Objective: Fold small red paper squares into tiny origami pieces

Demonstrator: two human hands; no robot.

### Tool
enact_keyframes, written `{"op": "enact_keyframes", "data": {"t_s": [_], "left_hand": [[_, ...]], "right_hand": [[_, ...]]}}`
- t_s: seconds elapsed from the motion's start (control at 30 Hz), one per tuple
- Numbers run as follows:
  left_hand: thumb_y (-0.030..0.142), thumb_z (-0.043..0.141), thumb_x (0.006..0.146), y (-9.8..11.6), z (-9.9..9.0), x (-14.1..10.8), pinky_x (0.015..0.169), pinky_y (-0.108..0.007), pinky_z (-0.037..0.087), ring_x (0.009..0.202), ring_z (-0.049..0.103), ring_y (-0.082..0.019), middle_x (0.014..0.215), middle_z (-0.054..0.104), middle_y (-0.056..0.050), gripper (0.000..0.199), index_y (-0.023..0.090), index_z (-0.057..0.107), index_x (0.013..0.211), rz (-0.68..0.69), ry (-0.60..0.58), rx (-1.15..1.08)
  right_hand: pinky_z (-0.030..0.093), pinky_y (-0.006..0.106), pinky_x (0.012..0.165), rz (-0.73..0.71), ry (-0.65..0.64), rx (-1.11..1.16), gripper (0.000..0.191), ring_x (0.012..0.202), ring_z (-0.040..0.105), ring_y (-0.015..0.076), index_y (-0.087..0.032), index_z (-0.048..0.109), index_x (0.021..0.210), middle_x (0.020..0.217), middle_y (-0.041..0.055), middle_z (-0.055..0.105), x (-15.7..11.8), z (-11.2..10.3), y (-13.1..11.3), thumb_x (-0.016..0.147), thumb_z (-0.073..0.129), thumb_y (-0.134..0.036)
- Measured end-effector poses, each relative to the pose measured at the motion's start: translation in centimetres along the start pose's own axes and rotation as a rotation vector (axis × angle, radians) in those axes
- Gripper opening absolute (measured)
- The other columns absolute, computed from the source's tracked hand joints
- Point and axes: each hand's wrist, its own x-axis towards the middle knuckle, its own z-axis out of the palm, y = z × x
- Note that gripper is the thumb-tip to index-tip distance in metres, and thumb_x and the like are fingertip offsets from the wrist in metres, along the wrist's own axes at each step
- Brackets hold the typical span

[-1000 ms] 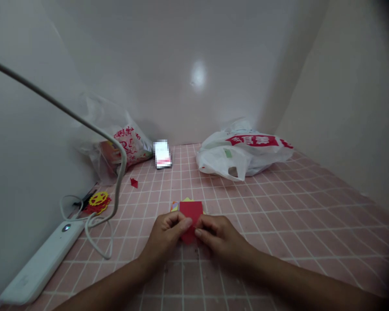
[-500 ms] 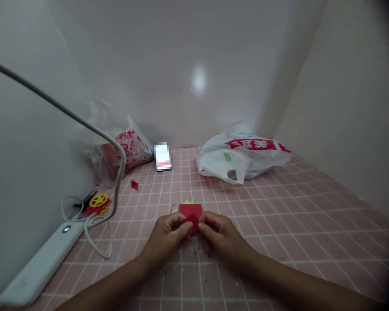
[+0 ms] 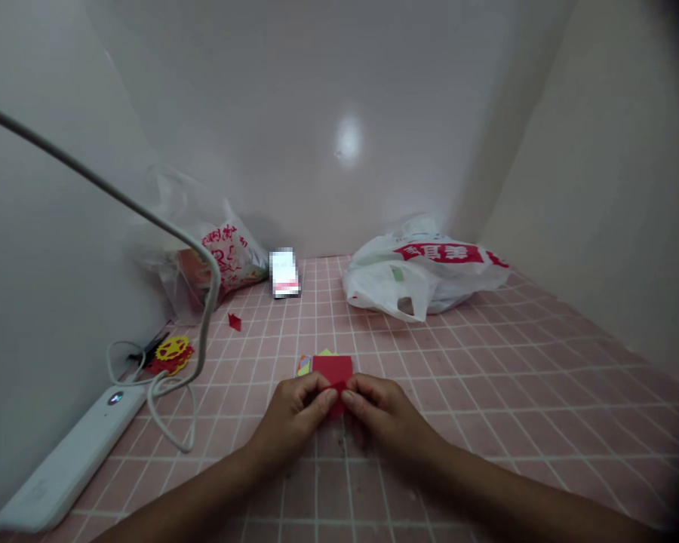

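Observation:
A small piece of red paper (image 3: 335, 405) is pinched between my two hands, its folds partly hidden by the fingers. My left hand (image 3: 298, 407) grips it from the left with thumb and forefinger. From the right, my right hand (image 3: 380, 411) pinches it the same way, the fingertips of both hands close together. Just beyond the hands lies a stack of coloured paper squares (image 3: 333, 366), red on top, with yellow and orange corners poking out behind and to the left.
On the pink tiled surface (image 3: 486, 392) lie a folded red paper piece (image 3: 235, 321) and yellow and red cut-outs (image 3: 173, 349). A white power strip (image 3: 73, 460) with a looping cable (image 3: 207, 332) runs along the left. Plastic bags (image 3: 424, 271) and a phone (image 3: 284, 271) stand behind.
My fingertips have come slightly closer together, and the held red paper shows less above the thumbs. Everything else stays in place.

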Motion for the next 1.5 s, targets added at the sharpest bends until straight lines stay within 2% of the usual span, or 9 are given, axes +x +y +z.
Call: {"op": "enact_keyframes", "data": {"t_s": [0.13, 0.33, 0.57, 0.73, 0.83, 0.93, 1.07, 1.23, 1.5], "left_hand": [[0.037, 0.053, 0.087, 0.2, -0.3, 0.1, 0.059, -0.025, 0.035, 0.061, 0.046, -0.013, 0.062, 0.051, 0.002, 0.029, 0.016, 0.055, 0.066, -0.014, -0.071, 0.001], [0.039, 0.060, 0.082, 0.1, -0.2, 0.4, 0.060, -0.025, 0.036, 0.061, 0.046, -0.013, 0.066, 0.053, 0.001, 0.025, 0.016, 0.058, 0.071, -0.059, 0.024, -0.122], [0.043, 0.063, 0.079, -0.1, 0.1, 0.4, 0.055, -0.024, 0.036, 0.054, 0.046, -0.011, 0.059, 0.052, 0.003, 0.029, 0.017, 0.053, 0.069, -0.175, -0.055, -0.312], [0.036, 0.054, 0.088, 0.0, -0.2, 0.2, 0.059, -0.025, 0.035, 0.061, 0.047, -0.013, 0.063, 0.053, 0.001, 0.028, 0.017, 0.056, 0.067, -0.003, 0.005, -0.005], [0.033, 0.052, 0.090, 0.0, -0.3, 0.0, 0.060, -0.025, 0.033, 0.061, 0.046, -0.013, 0.062, 0.051, 0.002, 0.029, 0.017, 0.056, 0.066, 0.097, -0.036, 0.153], [0.041, 0.047, 0.092, -0.3, 0.0, 0.2, 0.058, -0.025, 0.035, 0.058, 0.047, -0.013, 0.062, 0.051, 0.001, 0.033, 0.017, 0.055, 0.070, -0.021, -0.056, -0.022], [0.042, 0.063, 0.078, -0.2, 0.2, 0.4, 0.052, -0.023, 0.033, 0.052, 0.042, -0.010, 0.061, 0.049, 0.004, 0.026, 0.017, 0.053, 0.075, -0.195, -0.102, -0.247], [0.033, 0.059, 0.082, 0.3, 0.0, 0.3, 0.061, -0.025, 0.036, 0.064, 0.046, -0.014, 0.066, 0.052, 0.001, 0.021, 0.017, 0.056, 0.070, -0.019, -0.069, -0.013], [0.036, 0.052, 0.089, 0.2, 0.1, -0.1, 0.056, -0.024, 0.036, 0.056, 0.048, -0.013, 0.060, 0.052, 0.002, 0.027, 0.018, 0.052, 0.068, -0.006, -0.035, -0.094]], "right_hand": [[0.033, 0.020, 0.041, 0.055, -0.056, 0.139, 0.027, 0.039, 0.045, 0.0080, -0.019, 0.049, 0.071, 0.050, -0.0063, 0.051, 0.3, 0.0, -0.1, 0.085, 0.060, -0.039], [0.033, 0.020, 0.042, 0.086, -0.023, 0.181, 0.024, 0.039, 0.047, 0.0072, -0.019, 0.048, 0.071, 0.050, -0.0068, 0.053, 0.3, 0.1, -0.3, 0.080, 0.065, -0.034], [0.034, 0.020, 0.042, 0.057, -0.042, 0.210, 0.025, 0.040, 0.047, 0.0079, -0.020, 0.046, 0.072, 0.052, -0.0062, 0.054, -0.3, 0.4, 0.1, 0.084, 0.063, -0.035], [0.034, 0.020, 0.043, 0.037, -0.030, 0.140, 0.026, 0.042, 0.046, 0.0081, -0.020, 0.046, 0.074, 0.054, -0.0067, 0.051, -0.1, 0.1, 0.0, 0.086, 0.062, -0.038], [0.034, 0.021, 0.044, 0.017, -0.027, 0.094, 0.025, 0.045, 0.045, 0.0078, -0.019, 0.049, 0.075, 0.058, -0.0058, 0.050, 0.0, -0.1, -0.4, 0.085, 0.062, -0.038], [0.035, 0.022, 0.046, 0.003, -0.003, 0.071, 0.026, 0.047, 0.046, 0.0092, -0.019, 0.049, 0.071, 0.057, -0.0042, 0.052, -0.1, -0.3, -0.7, 0.086, 0.060, -0.038], [0.037, 0.022, 0.049, -0.031, 0.039, 0.029, 0.025, 0.050, 0.048, 0.0102, -0.018, 0.053, 0.072, 0.058, -0.0030, 0.054, -0.1, -0.4, -0.8, 0.088, 0.059, -0.036], [0.037, 0.022, 0.048, -0.029, 0.004, 0.034, 0.022, 0.049, 0.047, 0.0093, -0.018, 0.054, 0.074, 0.059, -0.0041, 0.053, -0.1, -0.4, -0.3, 0.087, 0.062, -0.035], [0.039, 0.024, 0.053, -0.008, 0.005, 0.077, 0.027, 0.050, 0.052, 0.0113, -0.019, 0.054, 0.074, 0.056, -0.0017, 0.060, -0.5, 0.1, 0.3, 0.091, 0.058, -0.040]]}}
